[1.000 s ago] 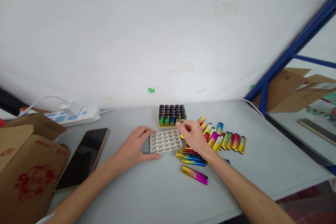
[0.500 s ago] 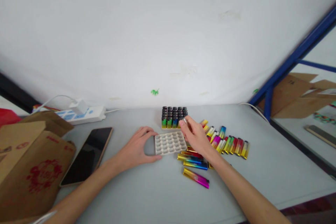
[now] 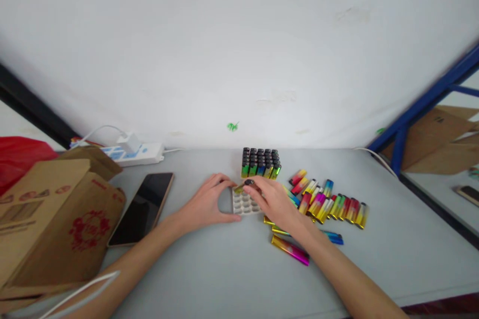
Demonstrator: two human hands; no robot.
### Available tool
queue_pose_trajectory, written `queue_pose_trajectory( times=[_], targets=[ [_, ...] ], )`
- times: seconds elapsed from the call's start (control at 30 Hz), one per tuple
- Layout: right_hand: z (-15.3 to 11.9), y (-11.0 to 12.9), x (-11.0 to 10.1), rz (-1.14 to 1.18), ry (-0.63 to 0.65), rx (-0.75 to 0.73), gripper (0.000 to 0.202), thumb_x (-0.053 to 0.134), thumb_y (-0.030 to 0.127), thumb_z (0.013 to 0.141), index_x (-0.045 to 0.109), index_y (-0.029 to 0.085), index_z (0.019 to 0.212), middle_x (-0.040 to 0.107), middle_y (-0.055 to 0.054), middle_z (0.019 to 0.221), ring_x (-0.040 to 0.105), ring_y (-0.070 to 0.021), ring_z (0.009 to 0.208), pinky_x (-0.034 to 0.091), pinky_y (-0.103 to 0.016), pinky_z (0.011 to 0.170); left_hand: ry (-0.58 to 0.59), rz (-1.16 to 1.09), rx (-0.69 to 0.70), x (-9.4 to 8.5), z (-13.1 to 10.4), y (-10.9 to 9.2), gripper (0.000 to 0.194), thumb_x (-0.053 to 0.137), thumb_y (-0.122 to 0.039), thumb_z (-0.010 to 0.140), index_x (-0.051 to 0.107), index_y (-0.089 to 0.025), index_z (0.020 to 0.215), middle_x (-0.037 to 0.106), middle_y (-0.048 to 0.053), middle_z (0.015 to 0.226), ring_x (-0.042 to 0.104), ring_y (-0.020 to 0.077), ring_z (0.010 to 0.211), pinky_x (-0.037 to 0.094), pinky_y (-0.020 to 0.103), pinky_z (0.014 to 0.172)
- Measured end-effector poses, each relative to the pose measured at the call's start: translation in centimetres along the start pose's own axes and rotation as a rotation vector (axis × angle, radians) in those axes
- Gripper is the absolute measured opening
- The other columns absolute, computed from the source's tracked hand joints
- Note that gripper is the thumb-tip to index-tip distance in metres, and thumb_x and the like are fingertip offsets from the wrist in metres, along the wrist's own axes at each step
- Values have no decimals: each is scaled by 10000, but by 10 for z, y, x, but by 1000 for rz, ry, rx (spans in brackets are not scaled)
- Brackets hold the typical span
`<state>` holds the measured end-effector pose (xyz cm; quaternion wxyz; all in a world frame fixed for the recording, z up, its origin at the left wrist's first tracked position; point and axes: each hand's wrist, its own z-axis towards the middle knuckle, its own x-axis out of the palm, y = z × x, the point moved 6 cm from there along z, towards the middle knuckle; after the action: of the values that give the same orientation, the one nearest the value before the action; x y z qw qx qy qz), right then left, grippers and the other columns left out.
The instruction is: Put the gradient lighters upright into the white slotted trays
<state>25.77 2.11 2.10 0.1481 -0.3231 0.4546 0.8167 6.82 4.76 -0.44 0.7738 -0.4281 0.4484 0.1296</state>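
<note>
A pale tray with rows of round holes point(image 3: 246, 205) lies on the grey table. My left hand point(image 3: 209, 202) grips its left edge between thumb and fingers. Over the tray's back left part, my right hand point(image 3: 269, 198) holds a black-topped lighter point(image 3: 245, 185), tilted, its lower end at the back left holes. Behind the tray stands a block of upright lighters with black tops point(image 3: 261, 162), in rows. To the right lies a loose pile of coloured lighters point(image 3: 317, 204). A yellow and magenta lighter point(image 3: 290, 250) lies apart, nearer the front.
A dark-screened phone point(image 3: 142, 209) lies at the left, beside a brown cardboard box point(image 3: 90, 229). Behind them are a white power strip point(image 3: 144, 153) and a red bag point(image 3: 24, 159). A blue metal frame point(image 3: 426, 104) borders the right side.
My right hand has moved left over the tray, with a lighter now visible in its fingers. My left hand stays at the tray's left edge. The camera view has shifted.
</note>
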Motion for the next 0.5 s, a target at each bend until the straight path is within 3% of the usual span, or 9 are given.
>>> queue_pose_trajectory(
  times=[0.1, 0.27, 0.5],
  targets=[
    [3, -2, 11, -60, 50, 26, 209, 488, 369, 1176, 636, 220, 1170, 772, -83, 1061, 733, -245, 973, 528, -334, 844, -26, -17, -13, 1, 0, 3, 702, 1023, -534, 650, 711, -238, 1206, 678, 74, 1277, 658, 337, 1235, 561, 484, 1113],
    [9, 5, 19, -207, 114, -31, 155, 473, 274, 1176, 613, 209, 1194, 738, -114, 1154, 719, -262, 1075, 545, -370, 939, -39, -29, 9, 3, 2, 6, 642, 1025, -552, 646, 701, -235, 1101, 682, 68, 1250, 657, 336, 1209, 560, 477, 1089],
    [15, -1, 17, -269, 76, -29, 144, 478, 280, 1175, 600, 205, 1162, 723, -109, 1115, 704, -270, 1028, 540, -385, 915, -29, -9, 23, 5, 3, 10, 659, 1031, -552, 654, 697, -236, 1126, 690, 73, 1242, 650, 336, 1201, 549, 489, 1080]
  ],
)
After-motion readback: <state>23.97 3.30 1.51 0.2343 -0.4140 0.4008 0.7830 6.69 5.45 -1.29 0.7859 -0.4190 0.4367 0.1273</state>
